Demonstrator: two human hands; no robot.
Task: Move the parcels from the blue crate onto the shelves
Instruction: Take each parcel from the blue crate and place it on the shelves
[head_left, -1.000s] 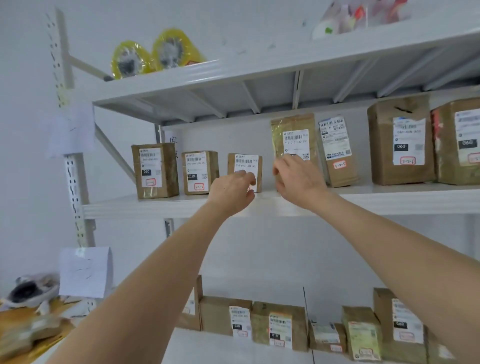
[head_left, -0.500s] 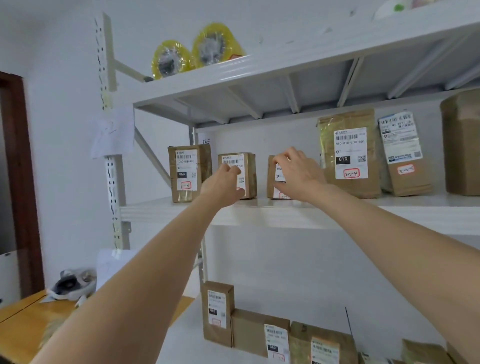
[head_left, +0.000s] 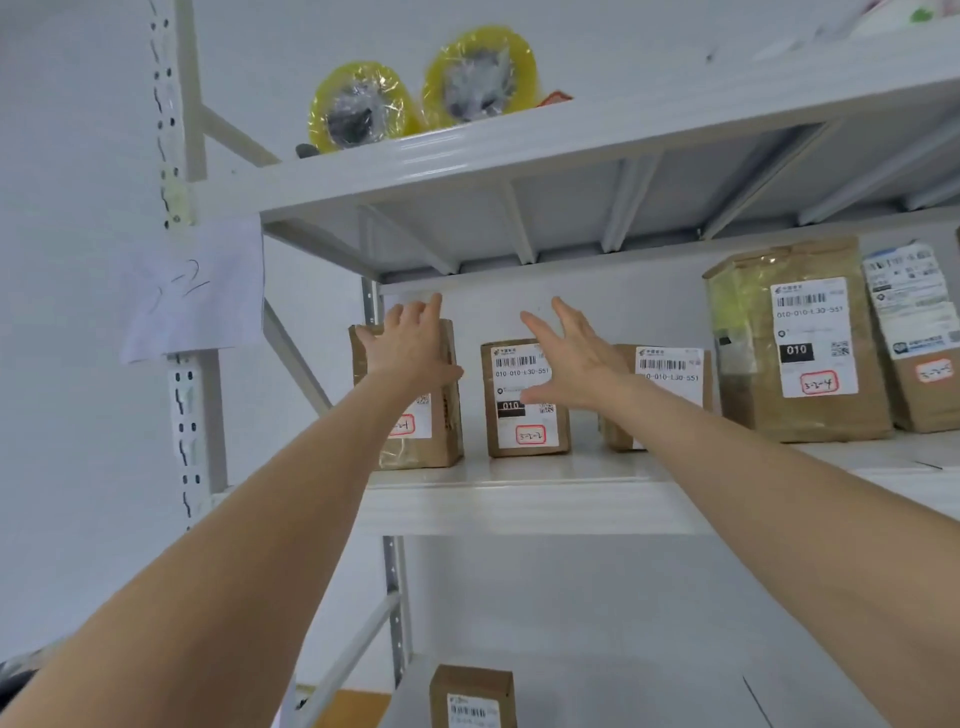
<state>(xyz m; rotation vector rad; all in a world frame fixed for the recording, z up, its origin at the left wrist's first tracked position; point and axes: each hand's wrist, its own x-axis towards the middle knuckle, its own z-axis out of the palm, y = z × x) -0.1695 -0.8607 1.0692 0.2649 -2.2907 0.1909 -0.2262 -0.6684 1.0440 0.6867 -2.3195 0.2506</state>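
On the middle shelf (head_left: 519, 506) brown labelled parcels stand in a row. At its left end the left hand (head_left: 410, 351), fingers straight, covers the front of the end parcel (head_left: 447, 436). The right hand (head_left: 571, 361), fingers spread, hovers before the second parcel (head_left: 524, 434) and the third parcel (head_left: 672, 371). Farther right along the shelf stands a taller parcel (head_left: 753, 374). Above the shelf sit two yellow-wrapped rolls (head_left: 363, 109), and below it is a lower parcel (head_left: 470, 693).

The code "010-010-L30-551" is printed under a barcode on the white label of the middle parcel (head_left: 524, 400), with "010" set in a black block. The same code is shown on the third parcel (head_left: 670, 369) and on the tall parcel (head_left: 795, 343), where "010" is repeated and "3-2-4" is handwritten in a red box.
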